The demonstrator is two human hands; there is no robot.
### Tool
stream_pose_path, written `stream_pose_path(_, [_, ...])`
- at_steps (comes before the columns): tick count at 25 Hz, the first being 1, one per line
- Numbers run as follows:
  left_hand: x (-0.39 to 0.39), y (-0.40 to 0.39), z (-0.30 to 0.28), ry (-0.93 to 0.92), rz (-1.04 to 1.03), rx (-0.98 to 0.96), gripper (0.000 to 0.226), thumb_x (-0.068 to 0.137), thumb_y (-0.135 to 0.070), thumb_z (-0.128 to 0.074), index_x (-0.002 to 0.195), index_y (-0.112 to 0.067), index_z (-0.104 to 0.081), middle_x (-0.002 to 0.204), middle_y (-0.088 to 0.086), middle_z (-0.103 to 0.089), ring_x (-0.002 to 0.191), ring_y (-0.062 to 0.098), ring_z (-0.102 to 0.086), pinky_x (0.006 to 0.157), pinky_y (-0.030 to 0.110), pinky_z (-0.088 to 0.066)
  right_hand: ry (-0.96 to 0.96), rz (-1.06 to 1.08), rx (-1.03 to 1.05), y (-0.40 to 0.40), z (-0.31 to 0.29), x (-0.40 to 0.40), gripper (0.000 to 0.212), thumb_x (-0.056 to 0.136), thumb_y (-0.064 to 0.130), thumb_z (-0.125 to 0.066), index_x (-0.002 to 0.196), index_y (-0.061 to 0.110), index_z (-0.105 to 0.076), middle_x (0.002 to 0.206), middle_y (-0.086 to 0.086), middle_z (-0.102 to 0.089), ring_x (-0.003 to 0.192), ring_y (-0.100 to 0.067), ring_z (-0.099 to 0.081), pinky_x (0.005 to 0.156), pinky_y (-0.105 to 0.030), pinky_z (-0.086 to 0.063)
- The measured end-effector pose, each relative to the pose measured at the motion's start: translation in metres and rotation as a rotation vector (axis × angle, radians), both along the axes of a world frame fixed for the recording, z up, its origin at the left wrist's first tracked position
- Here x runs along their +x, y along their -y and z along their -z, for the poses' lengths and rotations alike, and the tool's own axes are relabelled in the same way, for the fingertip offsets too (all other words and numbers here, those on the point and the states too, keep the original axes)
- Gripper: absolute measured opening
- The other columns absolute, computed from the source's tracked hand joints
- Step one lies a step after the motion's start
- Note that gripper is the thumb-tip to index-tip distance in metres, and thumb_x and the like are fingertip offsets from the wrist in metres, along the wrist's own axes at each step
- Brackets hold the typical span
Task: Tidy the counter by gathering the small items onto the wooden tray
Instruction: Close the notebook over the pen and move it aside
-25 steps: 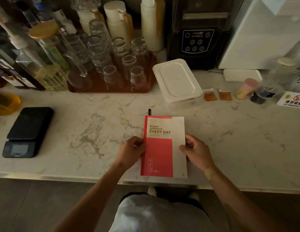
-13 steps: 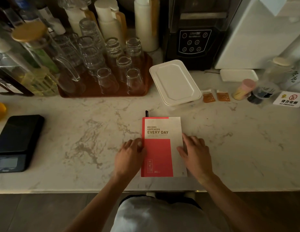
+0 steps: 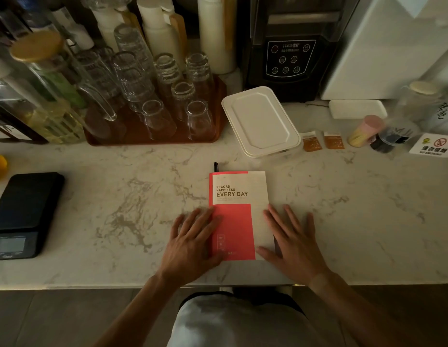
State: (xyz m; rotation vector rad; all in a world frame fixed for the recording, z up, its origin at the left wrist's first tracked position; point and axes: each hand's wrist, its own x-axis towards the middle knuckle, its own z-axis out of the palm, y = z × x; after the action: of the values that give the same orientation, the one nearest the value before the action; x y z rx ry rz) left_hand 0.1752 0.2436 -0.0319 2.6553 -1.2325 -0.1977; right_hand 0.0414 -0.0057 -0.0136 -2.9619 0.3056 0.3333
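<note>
Overhead, head view: red-and-white notebook [image 3: 239,216] flat on marble desk [image 3: 118,196], near front edge. Left hand [image 3: 193,242] flat, fingers spread straight, touching notebook's left edge. Right hand [image 3: 293,242] likewise, fingers wide on right edge. Black pen [image 3: 216,167] pokes out behind notebook. Wooden tray [image 3: 155,139] with glasses at back left.

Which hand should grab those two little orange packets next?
Probably the right hand. It lies flat on the notebook's right edge, on the same side as the orange packets. The left hand would have to cross over the notebook.
</note>
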Motion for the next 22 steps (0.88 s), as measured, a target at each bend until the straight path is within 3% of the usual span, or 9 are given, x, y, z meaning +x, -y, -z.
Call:
stream_pose_path(5, [0.002,0.002,-0.006,0.012,0.007,0.003,0.085,0.084,-0.075,-0.040,0.153,-0.030,-0.021,0.163,-0.001,-0.014,0.149,0.025,-0.013,0.118,0.057,-0.014,0.014,0.010,0.025,-0.002,-0.002,0.003,0.088,0.086,0.080,-0.012,0.156,0.027,-0.006,0.164,0.007,-0.003,0.151,-0.028,-0.001,0.115,-0.068,-0.001])
stream_pose_path(7, [-0.001,0.005,-0.006,0.029,-0.005,-0.037,0.081,0.085,-0.070,-0.045,0.151,-0.026,-0.029,0.161,0.003,-0.023,0.147,0.027,-0.020,0.117,0.058,-0.017,0.041,0.022,0.053,-0.003,-0.004,0.001,0.084,0.088,0.077,-0.016,0.155,0.027,-0.012,0.163,0.007,-0.006,0.151,-0.026,-0.004,0.116,-0.066,-0.003])
stream_pose_path(10, [-0.010,0.015,-0.007,0.066,0.029,-0.186,0.064,0.085,-0.052,-0.059,0.137,-0.016,-0.049,0.144,0.010,-0.049,0.135,0.031,-0.041,0.109,0.060,-0.032,0.214,0.042,0.116,-0.001,-0.009,-0.006,0.066,0.093,0.063,-0.033,0.143,0.022,-0.047,0.152,-0.001,-0.043,0.142,-0.026,-0.036,0.114,-0.062,-0.025])
stream_pose_path(12, [-0.021,0.030,-0.012,0.081,0.098,-0.319,0.047,0.085,-0.041,-0.063,0.123,-0.013,-0.058,0.128,0.008,-0.061,0.119,0.028,-0.055,0.099,0.054,-0.044,0.326,0.048,0.119,0.005,-0.011,-0.016,0.052,0.093,0.052,-0.043,0.130,0.019,-0.060,0.136,-0.002,-0.060,0.129,-0.023,-0.052,0.110,-0.053,-0.038])
stream_pose_path(16, [-0.046,0.075,-0.028,0.012,0.194,-0.435,0.025,0.086,-0.034,-0.064,0.105,-0.018,-0.069,0.105,-0.002,-0.068,0.091,0.014,-0.063,0.078,0.030,-0.053,0.402,0.083,0.088,0.028,-0.015,-0.043,0.025,0.083,0.025,-0.075,0.107,0.016,-0.073,0.108,-0.002,-0.071,0.102,-0.024,-0.066,0.089,-0.039,-0.052])
stream_pose_path(19, [-0.065,0.115,-0.038,-0.066,0.287,-0.381,0.021,0.088,-0.036,-0.062,0.103,-0.022,-0.069,0.100,-0.005,-0.067,0.084,0.011,-0.062,0.070,0.027,-0.052,0.349,0.099,0.073,0.056,-0.024,-0.065,0.010,0.081,0.021,-0.077,0.089,0.016,-0.073,0.092,0.001,-0.070,0.085,-0.024,-0.065,0.070,-0.035,-0.052])
stream_pose_path(22, [-0.082,0.158,-0.042,-0.102,0.381,-0.226,0.026,0.089,-0.043,-0.056,0.100,-0.024,-0.069,0.098,-0.006,-0.067,0.085,0.014,-0.063,0.069,0.030,-0.054,0.273,0.087,0.050,0.092,-0.033,-0.088,0.006,0.082,0.021,-0.072,0.087,0.017,-0.072,0.085,0.000,-0.068,0.080,-0.025,-0.064,0.063,-0.035,-0.051])
